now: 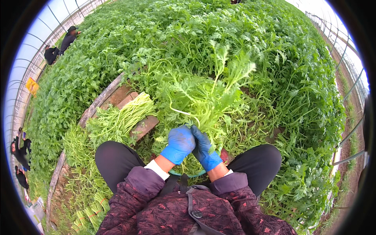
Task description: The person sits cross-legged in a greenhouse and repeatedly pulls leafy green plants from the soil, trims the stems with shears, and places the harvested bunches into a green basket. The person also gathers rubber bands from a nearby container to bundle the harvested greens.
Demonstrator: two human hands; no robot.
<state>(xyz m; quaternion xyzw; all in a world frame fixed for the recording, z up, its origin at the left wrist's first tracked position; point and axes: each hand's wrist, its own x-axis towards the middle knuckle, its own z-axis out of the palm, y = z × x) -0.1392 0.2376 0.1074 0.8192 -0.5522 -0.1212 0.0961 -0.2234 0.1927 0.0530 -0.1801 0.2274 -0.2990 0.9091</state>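
My left hand (178, 144) and my right hand (204, 148), both in blue gloves, meet between my knees. They grip the base of a loose bunch of leafy greens (210, 108); its blurred tops fan upward and to the right. One pale stem curves out to the left of the bunch. Left of my hands, a pile of cut greens (136, 111) lies with its pale stem ends up and right, across a wooden board (147, 126). The fingers and stem ends in my grip are partly hidden.
Tall growing greens (205, 26) surround me ahead and right. A weathered wooden plank (101, 98) runs along the left. Bundles tied with red bands (94, 214) lie lower left. Several people are at the far left, among them a person in dark clothes (69, 39). Greenhouse hoops (354, 83) stand right.
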